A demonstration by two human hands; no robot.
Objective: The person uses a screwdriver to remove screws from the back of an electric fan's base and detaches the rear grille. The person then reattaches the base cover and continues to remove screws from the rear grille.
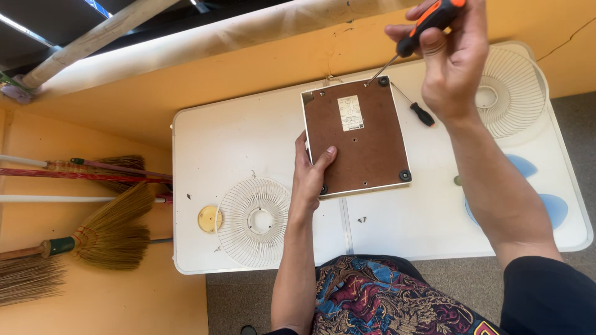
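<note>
My left hand [312,173] grips the near-left corner of a square white fan base [357,139], turned over so its brown underside panel with a white label and black feet faces up. My right hand [450,59] holds an orange-and-black screwdriver [422,25]; its metal tip rests at the far-right corner of the base, by a black foot. A second, smaller screwdriver [417,109] with a black and red handle lies on the table just right of the base.
A white folding table [217,142] carries a wire fan grille [254,220] at the near left, another grille [510,93] at the far right, a yellow round cap [209,218], blue fan blades [549,208] and a loose screw [362,219]. Brooms [105,232] lean against the orange wall at left.
</note>
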